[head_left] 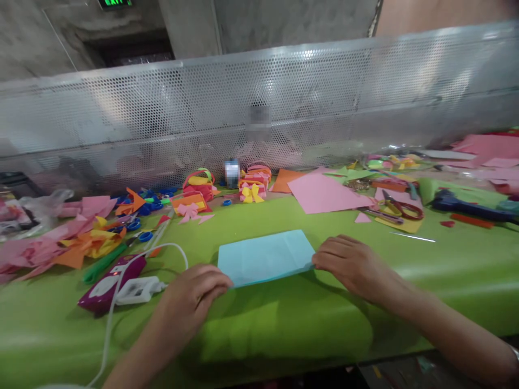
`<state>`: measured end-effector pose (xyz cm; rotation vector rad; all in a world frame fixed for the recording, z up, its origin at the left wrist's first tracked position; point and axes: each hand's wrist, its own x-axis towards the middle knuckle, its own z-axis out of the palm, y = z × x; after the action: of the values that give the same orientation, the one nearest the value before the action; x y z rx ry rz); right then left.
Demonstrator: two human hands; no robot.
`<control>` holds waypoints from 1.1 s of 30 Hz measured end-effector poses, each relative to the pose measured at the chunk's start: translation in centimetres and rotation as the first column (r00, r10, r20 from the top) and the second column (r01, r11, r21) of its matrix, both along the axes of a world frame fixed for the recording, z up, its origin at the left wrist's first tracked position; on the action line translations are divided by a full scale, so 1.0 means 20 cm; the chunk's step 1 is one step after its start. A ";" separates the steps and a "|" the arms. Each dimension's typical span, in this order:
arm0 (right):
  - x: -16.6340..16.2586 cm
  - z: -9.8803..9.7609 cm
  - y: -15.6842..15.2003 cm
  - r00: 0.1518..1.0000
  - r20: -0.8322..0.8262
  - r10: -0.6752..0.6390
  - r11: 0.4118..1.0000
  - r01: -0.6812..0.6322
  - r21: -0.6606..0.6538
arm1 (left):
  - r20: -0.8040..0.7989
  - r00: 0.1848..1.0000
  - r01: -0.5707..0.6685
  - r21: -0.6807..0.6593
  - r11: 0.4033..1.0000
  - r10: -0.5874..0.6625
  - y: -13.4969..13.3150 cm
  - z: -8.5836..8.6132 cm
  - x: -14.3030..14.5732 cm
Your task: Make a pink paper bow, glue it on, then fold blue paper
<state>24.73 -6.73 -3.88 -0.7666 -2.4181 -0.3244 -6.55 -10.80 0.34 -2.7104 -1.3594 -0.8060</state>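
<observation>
A light blue sheet of paper (265, 256), folded into a rectangle, is held just over the green table cover (284, 324). My left hand (198, 294) pinches its near left corner, fingers closed. At the right edge, my right hand (348, 265) grips the paper between thumb and fingers. The near long edge shows a fold or stacked layers. Small paper bags with bows, one with a yellow bow (251, 193) and one with a pink bow (188, 212), stand beyond the blue paper.
To the left lie a purple power strip (111, 283) with a white charger (139, 290) and cable, plus crumpled pink and orange paper. Pink sheets (324, 192), scissors (405, 208) and a dark blue tool (466, 205) lie to the right. A perforated metal panel (194, 119) spans the back.
</observation>
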 end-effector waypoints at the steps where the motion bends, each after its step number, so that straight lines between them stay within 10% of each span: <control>1: 0.00 0.00 -0.01 1.000 0.015 0.004 1.000 -0.004 -0.023 | -0.002 1.000 -0.007 -0.046 0.999 0.006 0.00 -0.01 0.00; 15: -0.02 0.02 -0.12 0.977 0.160 0.140 0.990 -0.143 0.008 | -0.303 0.950 0.137 0.178 0.974 -0.078 -0.07 -0.10 -0.01; 33: -0.07 -0.01 -0.16 0.982 0.188 0.009 0.995 -0.028 0.100 | -0.414 0.909 0.103 0.338 0.935 0.049 -0.16 -0.17 0.01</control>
<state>23.41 -10.03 -4.02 -0.6950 -2.5594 -0.5301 -6.34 -14.03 -3.00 -2.4293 -0.9756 -0.3827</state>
